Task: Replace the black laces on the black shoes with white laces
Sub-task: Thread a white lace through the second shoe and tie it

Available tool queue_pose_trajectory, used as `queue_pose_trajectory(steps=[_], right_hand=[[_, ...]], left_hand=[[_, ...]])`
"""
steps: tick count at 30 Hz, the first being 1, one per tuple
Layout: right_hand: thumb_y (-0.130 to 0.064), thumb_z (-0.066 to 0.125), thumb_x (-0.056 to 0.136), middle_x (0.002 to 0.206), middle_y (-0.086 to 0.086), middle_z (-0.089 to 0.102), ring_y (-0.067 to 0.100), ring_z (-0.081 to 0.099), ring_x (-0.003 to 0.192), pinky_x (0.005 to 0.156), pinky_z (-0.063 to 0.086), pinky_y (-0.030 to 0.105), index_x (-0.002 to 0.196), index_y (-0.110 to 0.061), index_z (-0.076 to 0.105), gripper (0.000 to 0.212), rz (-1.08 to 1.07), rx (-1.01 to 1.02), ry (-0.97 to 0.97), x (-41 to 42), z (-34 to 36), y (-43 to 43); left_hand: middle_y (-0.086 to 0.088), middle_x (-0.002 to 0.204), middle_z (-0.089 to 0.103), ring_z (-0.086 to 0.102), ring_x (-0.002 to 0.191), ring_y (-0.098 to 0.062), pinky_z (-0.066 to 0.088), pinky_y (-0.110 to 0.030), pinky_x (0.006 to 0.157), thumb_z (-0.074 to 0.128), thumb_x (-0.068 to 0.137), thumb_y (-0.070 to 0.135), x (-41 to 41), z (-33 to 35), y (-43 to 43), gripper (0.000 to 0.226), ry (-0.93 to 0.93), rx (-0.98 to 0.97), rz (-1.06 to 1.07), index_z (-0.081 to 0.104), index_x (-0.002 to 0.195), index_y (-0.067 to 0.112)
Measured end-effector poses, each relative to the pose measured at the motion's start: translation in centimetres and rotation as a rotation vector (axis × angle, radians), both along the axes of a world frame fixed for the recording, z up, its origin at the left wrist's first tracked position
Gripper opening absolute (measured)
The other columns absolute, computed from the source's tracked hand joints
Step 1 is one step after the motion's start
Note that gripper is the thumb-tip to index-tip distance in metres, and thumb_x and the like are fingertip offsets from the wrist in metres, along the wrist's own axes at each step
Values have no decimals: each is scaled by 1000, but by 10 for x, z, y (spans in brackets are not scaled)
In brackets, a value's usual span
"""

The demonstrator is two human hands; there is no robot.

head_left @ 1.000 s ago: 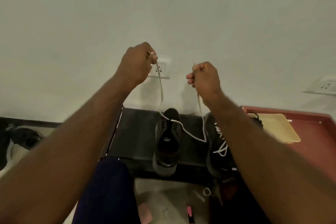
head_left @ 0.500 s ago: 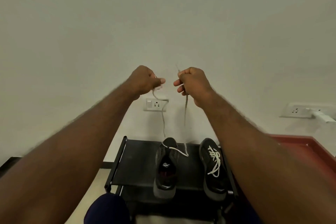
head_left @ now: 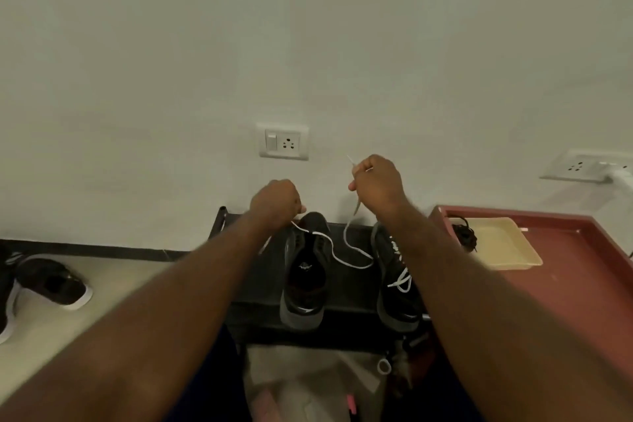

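White lace (head_left: 343,262) pinched by left hand (head_left: 274,204), right hand (head_left: 376,187); forearm (head_left: 479,284) half-hides laced shoe (head_left: 394,288).

Two shoes (head_left: 303,277) on the rack (head_left: 349,291), two wall sockets (head_left: 283,141), one yellow tray (head_left: 503,243).

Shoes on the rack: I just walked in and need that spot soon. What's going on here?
A person is threading a white lace into one black shoe on the rack. The left hand pinches one end by the shoe's toe; the right hand holds the other end raised, with slack looping between. Only the eyelets nearest the toe seem threaded. The other shoe has white lacing, and a black lace lies at the tray's corner.
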State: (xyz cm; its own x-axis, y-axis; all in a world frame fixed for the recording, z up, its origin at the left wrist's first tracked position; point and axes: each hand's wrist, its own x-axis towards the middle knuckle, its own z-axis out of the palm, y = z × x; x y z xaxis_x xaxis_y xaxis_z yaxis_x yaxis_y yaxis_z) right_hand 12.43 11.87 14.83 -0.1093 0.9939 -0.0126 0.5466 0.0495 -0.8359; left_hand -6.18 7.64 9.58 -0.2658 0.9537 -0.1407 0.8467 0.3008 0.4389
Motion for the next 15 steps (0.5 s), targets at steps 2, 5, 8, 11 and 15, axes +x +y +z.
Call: queue_pose_trajectory(steps=[2, 5, 8, 11, 15], right_hand=[[-12, 51, 94, 84, 9, 73, 19, 66, 66, 56, 49, 27, 83, -15, 58, 13, -51, -95, 65, -1, -35, -4], [-10, 46, 99, 80, 15, 66, 21, 59, 52, 43, 45, 25, 84, -7, 53, 17, -93, -325, 196, -9, -93, -10], [-16, 52, 98, 86, 11, 65, 23, 61, 74, 62, 50, 35, 85, -9, 58, 16, -36, -387, 112, -15, -146, -15], [-19, 53, 100, 85, 2, 58, 19, 55, 80, 75, 47, 38, 89, -9, 57, 15, 51, -367, 8, -18, -174, -18], [-18, 51, 100, 85, -1, 58, 14, 54, 75, 64, 43, 27, 87, -18, 53, 14, 63, -345, 0, -23, -190, -13]], left_hand=[[-6, 94, 74, 69, 91, -26, 55, -36, 80, 68, 88, 27, 6, -39, 1, 16, 23, -29, -69, 77, 96, 17], [-7, 100, 72, 67, 94, -30, 56, -39, 81, 58, 92, 25, 9, -87, 13, 21, 59, -95, -93, 75, 102, 21], [-9, 101, 71, 66, 92, -32, 55, -40, 80, 56, 94, 28, 8, -113, 26, 22, 96, -135, -60, 73, 102, 18], [-9, 104, 68, 65, 96, -31, 50, -38, 79, 56, 97, 33, 6, -129, 38, 25, 100, -146, -31, 72, 106, 17], [-9, 104, 69, 64, 96, -29, 47, -35, 75, 59, 96, 29, 5, -140, 53, 23, 89, -120, -33, 72, 103, 12]])
